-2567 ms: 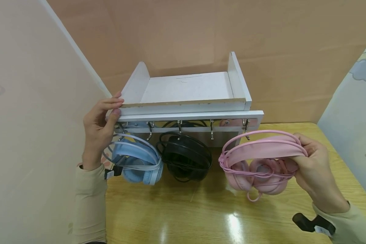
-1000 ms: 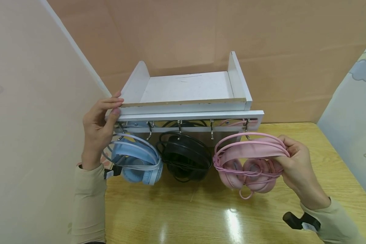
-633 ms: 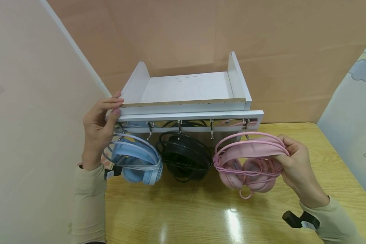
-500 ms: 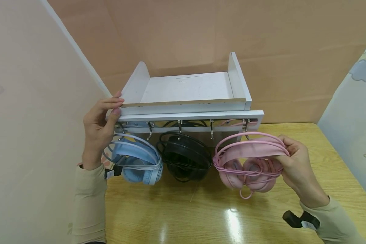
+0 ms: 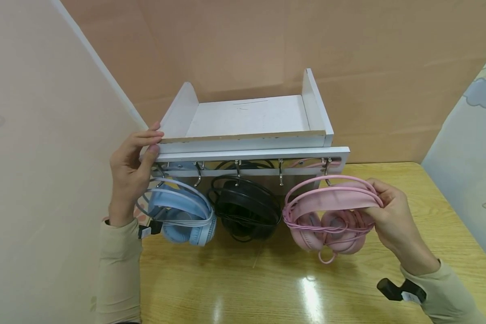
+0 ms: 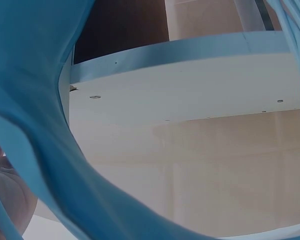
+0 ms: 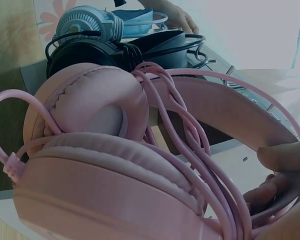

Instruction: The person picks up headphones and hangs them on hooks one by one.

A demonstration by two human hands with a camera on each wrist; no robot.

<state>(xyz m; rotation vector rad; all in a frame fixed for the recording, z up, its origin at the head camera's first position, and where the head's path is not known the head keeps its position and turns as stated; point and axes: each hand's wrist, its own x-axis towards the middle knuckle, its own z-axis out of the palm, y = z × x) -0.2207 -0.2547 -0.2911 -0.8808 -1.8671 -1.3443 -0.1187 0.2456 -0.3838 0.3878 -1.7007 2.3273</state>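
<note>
My right hand (image 5: pixel 397 220) grips the right end of the headband of the pink headphones (image 5: pixel 332 198). Their pink cable is wound around the ear cups. The band is by the rightmost hook (image 5: pixel 327 173) of the white hook rack (image 5: pixel 247 154); whether it rests on that hook I cannot tell. My left hand (image 5: pixel 131 173) holds the rack's left corner, thumb at the front and fingers on top. Blue headphones (image 5: pixel 182 211) hang just below it, and their band fills much of the left wrist view. Black headphones (image 5: pixel 247 209) hang from the middle hook.
Above the hooks is a white shelf (image 5: pixel 249 117) with upright side panels. Two more hooks, one (image 5: pixel 198 173) left of the middle and one (image 5: pixel 281 173) right of it, bear nothing. A wooden table (image 5: pixel 227 279) lies below, with walls at both sides.
Over the earlier frames my right hand has brought the pink headphones leftward, to the rightmost hook. In the last half second they have hardly moved. My left hand keeps its place on the rack.
</note>
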